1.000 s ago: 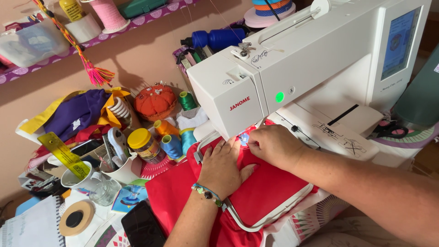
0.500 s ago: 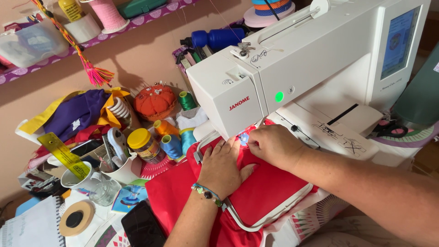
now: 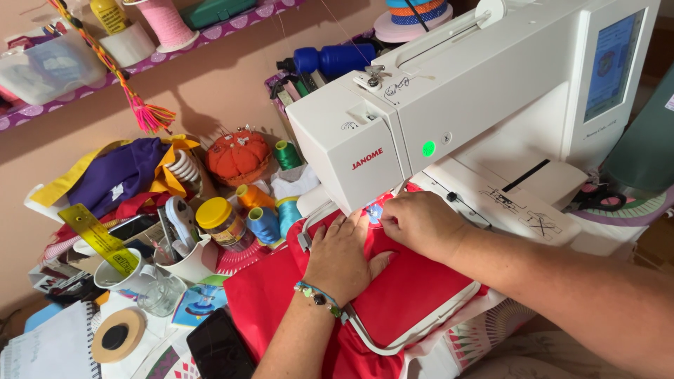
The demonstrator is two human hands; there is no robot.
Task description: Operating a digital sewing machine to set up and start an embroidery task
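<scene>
Both hands flat, left hand (image 3: 342,256), right hand (image 3: 420,224), on red fabric (image 3: 411,295)

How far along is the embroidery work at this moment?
Done: red fabric sits stretched in the white hoop under the white embroidery machine, its green light lit. In hand: left hand flat on the fabric, right hand by the needle area. Left: only a small blue patch shows there.
</scene>
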